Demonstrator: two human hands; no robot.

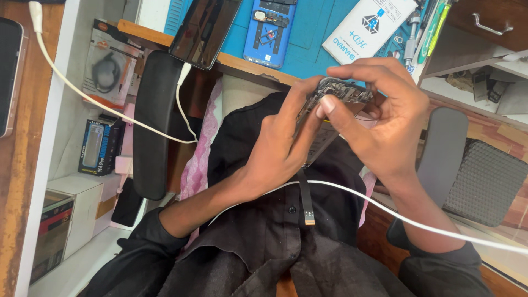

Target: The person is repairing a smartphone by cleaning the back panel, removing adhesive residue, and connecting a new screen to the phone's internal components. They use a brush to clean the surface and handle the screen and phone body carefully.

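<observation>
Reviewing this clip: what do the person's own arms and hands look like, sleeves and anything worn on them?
Both hands are bare: the left hand and right hand show no gloves, rings or watch. Each forearm is uncovered, with a dark black sleeve pushed up near the elbow on the left and a matching dark sleeve on the right.

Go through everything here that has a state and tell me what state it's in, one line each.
Left hand: gripping the opened phone.
Right hand: pinching the phone's top edge.
Opened phone: back off, insides showing, held over the lap.
Flex ribbon: hanging loose below the phone.
Blue phone: lying on the mat, back open.
Dark phone: screen off, white cable hanging at its lower end.
Drawer: shut.
</observation>
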